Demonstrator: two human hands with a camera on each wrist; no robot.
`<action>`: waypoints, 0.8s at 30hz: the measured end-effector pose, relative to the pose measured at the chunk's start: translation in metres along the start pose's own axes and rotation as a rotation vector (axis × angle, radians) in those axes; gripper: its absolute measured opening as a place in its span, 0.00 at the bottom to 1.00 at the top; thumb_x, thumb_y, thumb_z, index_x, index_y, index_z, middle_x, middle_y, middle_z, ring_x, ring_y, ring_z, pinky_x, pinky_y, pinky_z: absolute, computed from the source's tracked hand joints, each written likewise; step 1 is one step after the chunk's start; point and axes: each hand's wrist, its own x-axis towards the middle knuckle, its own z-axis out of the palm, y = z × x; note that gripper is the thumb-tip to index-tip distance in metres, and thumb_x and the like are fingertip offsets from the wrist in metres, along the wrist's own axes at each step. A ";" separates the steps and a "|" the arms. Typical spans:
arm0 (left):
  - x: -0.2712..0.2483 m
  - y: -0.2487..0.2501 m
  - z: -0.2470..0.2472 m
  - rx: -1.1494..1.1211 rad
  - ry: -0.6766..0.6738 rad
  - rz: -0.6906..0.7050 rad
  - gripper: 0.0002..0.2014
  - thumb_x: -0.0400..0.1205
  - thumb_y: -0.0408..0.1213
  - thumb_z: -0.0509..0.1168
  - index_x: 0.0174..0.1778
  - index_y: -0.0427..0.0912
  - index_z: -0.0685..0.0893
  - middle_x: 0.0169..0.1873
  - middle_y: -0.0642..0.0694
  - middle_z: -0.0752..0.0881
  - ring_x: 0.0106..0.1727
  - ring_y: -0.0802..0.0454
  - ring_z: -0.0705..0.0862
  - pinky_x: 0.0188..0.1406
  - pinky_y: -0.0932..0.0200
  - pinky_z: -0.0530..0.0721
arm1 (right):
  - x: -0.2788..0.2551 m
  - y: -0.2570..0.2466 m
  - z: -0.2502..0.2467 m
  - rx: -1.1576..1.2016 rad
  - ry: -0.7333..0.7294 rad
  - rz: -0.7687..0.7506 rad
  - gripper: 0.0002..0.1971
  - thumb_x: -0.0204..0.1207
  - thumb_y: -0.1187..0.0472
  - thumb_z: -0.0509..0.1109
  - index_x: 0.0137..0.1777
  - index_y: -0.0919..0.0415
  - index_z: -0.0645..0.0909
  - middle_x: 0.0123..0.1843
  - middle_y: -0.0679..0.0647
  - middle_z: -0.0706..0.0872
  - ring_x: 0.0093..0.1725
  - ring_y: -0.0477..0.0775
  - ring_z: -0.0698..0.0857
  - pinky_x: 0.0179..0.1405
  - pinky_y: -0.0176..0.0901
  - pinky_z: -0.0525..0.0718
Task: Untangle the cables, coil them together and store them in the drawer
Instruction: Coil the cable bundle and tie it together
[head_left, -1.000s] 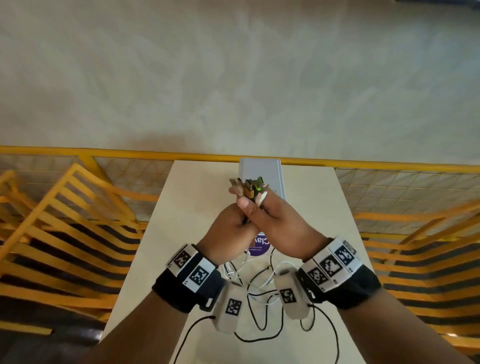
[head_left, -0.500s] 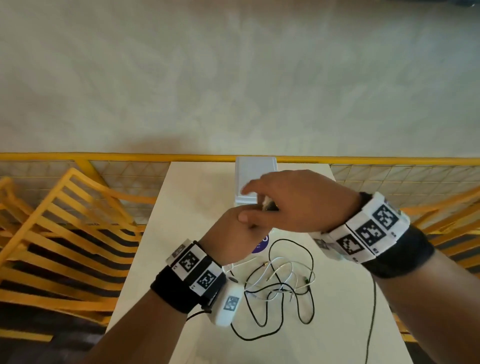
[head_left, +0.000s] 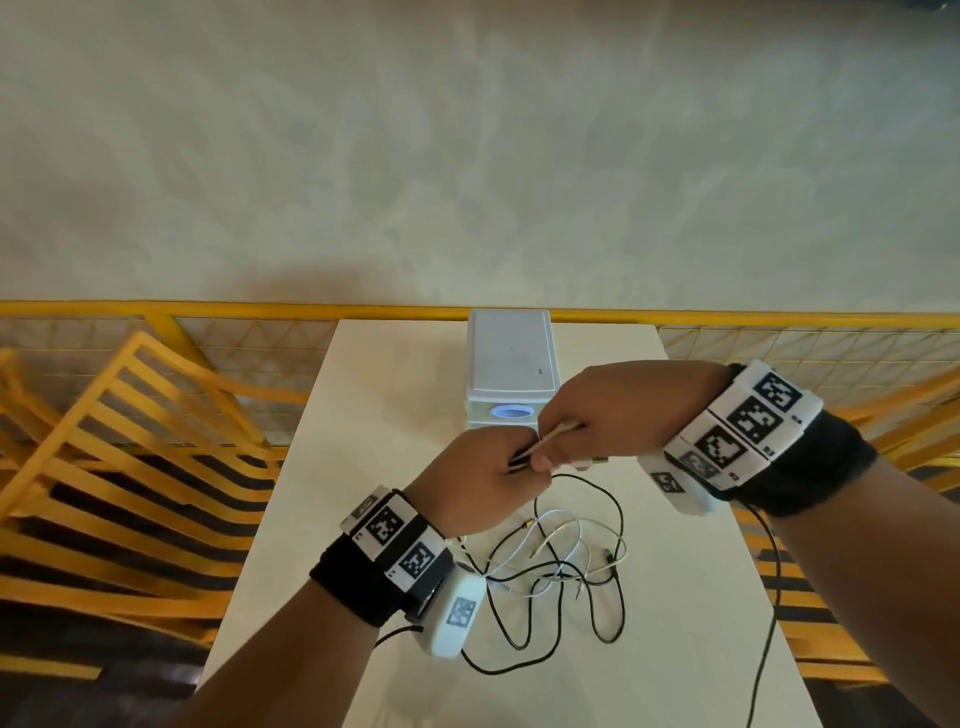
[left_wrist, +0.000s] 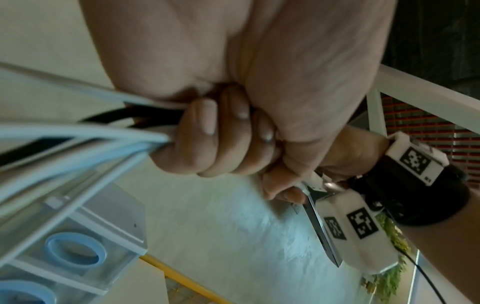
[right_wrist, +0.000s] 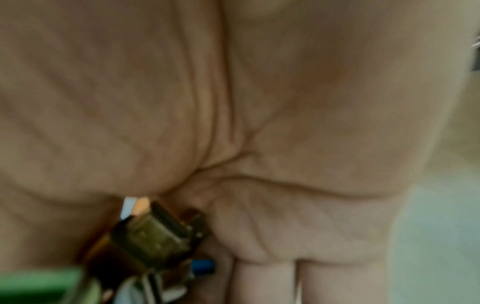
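Several thin black and white cables lie in a loose tangle on the pale table below my hands. My left hand grips the gathered cable strands in a fist. Just to its right, my right hand closes around the same bundle where the plug ends are bunched; metal connectors and a green piece show against its palm. The two hands touch. A small white drawer unit with round blue-rimmed pulls stands at the table's far edge, right behind my hands, its drawers shut.
Yellow slatted chairs stand on both sides of the table. A yellow rail with mesh runs behind it, before a pale wall. A black lead hangs from my right wrist device down the table's right side.
My right hand turned over the plug ends, which had stood upright between both hands, and closed on them, pulling them rightward. My left hand stayed clenched on the strands and sank a little.
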 end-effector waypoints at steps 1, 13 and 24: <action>0.000 0.000 -0.001 -0.005 0.014 0.016 0.17 0.84 0.47 0.62 0.29 0.53 0.69 0.24 0.52 0.71 0.28 0.56 0.69 0.30 0.61 0.65 | 0.001 0.003 0.000 0.023 0.009 -0.018 0.22 0.85 0.39 0.62 0.43 0.55 0.85 0.41 0.54 0.90 0.36 0.46 0.81 0.35 0.34 0.69; -0.004 -0.005 0.002 -0.622 0.308 -0.124 0.18 0.79 0.63 0.62 0.35 0.55 0.85 0.19 0.56 0.70 0.22 0.56 0.65 0.28 0.58 0.66 | -0.001 0.037 0.018 0.264 0.244 -0.060 0.16 0.89 0.42 0.54 0.46 0.44 0.79 0.39 0.42 0.85 0.42 0.45 0.83 0.44 0.37 0.78; 0.029 0.013 -0.014 -1.081 0.707 -0.349 0.26 0.70 0.46 0.83 0.29 0.50 0.68 0.27 0.45 0.70 0.29 0.47 0.73 0.28 0.58 0.76 | 0.044 -0.027 0.081 0.538 0.815 -0.066 0.21 0.91 0.44 0.48 0.50 0.58 0.74 0.37 0.44 0.77 0.34 0.44 0.75 0.34 0.43 0.71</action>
